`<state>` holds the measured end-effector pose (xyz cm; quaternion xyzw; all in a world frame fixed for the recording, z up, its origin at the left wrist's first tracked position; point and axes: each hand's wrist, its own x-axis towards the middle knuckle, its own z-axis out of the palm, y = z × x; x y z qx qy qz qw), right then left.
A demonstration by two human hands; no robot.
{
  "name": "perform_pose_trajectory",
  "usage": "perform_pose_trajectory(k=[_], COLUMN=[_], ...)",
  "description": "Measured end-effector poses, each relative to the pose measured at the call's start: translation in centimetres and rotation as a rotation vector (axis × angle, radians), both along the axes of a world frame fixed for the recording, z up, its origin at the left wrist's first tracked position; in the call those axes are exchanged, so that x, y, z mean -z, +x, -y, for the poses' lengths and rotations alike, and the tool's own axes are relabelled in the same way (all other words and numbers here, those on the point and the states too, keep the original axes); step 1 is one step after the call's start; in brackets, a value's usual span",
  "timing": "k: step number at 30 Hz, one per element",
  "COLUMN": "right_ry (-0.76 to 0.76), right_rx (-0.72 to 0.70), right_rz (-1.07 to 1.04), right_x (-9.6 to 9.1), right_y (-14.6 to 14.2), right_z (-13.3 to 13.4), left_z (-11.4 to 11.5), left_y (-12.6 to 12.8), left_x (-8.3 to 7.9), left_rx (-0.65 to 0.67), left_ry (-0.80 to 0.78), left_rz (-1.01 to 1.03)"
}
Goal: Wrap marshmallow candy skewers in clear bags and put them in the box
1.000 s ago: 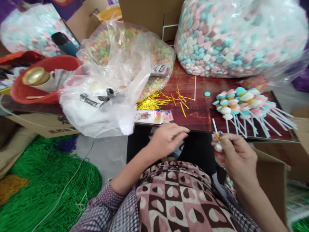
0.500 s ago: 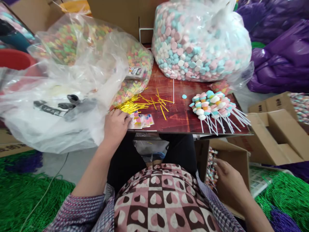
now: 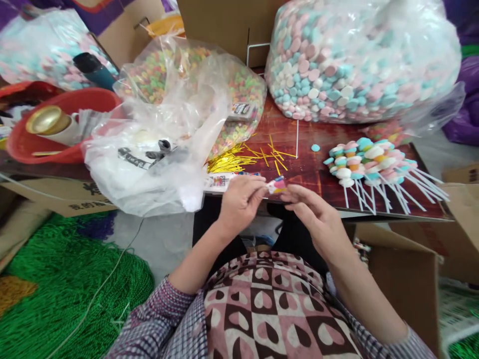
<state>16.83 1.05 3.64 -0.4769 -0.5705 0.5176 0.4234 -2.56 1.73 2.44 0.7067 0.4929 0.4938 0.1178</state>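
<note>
Green netting (image 3: 67, 279) fills the floor at our far left, and above it a red plastic basin (image 3: 22, 144) holds a gold-capped roll (image 3: 47, 119). Next comes a crumpled clear plastic bag with black print (image 3: 149, 164), and behind it a sack of multicoloured ring candies (image 3: 239, 89). On the dark red wooden tabletop (image 3: 314, 174) we see a heap of shiny gold twist ties (image 3: 228, 162) and a stack of small printed sachets (image 3: 219, 182) at the near edge.

Our left hand (image 3: 239, 202) pinches one small printed plastic sleeve (image 3: 277, 186) between thumb and forefinger, held just above the table's near edge. Our right hand (image 3: 314, 219) meets it from the other side, fingertips loosely touching the sleeve's end while the other fingers stay half-curled; whether it truly grips we cannot tell.

We judge the sleeve to be very light, thin, floppy and rather slick, so it is best taken by its edges or its mouth, with a fingertip pinch instead of a full grasp.

Further right lies a single blue candy disc (image 3: 315, 147), then a fan of pastel candy skewers on white sticks (image 3: 370, 162). Behind them sits a huge clear bag of pink, blue and white discs (image 3: 359, 60), and a brown cardboard box (image 3: 407, 279) stands at our right knee.
</note>
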Motion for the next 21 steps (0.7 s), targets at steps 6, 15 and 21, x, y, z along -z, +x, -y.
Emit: perform_pose_trajectory(k=[6,15,21], right_ry=[-0.033,-0.049,-0.04], right_rx=[0.106,0.191,0.216], right_rz=[-0.13,-0.154,0.008], right_x=[0.5,1.8,2.2], right_y=[-1.1,0.9,1.1], right_z=[-1.1,-0.9,-0.1], left_z=[1.3,1.3,1.2], left_y=[1.9,0.5,1.0], left_x=[-0.1,0.1,0.7], left_rx=[0.206,0.301,0.187], left_ry=[-0.586,-0.999,-0.939], left_rz=[0.369,0.864,0.799])
